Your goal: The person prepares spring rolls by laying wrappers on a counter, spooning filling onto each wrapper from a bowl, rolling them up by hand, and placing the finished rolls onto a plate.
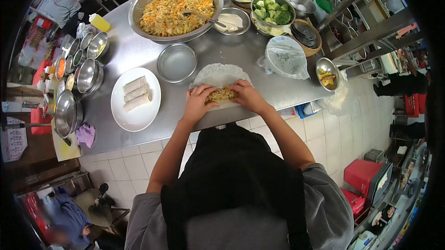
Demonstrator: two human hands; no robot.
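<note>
A round, thin, pale spring roll wrapper lies on the steel table near its front edge. Shredded vegetable filling sits in a short row across it. From the left, my left hand has its fingers curled over the wrapper's edge and the end of the filling. My right hand grips the opposite end the same way. To the left, three rolled spring rolls rest side by side on a white oval plate. Behind the wrapper stands a shallow metal bowl with what looks like clear liquid.
A large colander of shredded vegetables with a spoon stands at the back. Bowls of broccoli and eggs are behind right, near a bag-lined bowl. Several metal bowls line the left. Two people are farther off, left.
</note>
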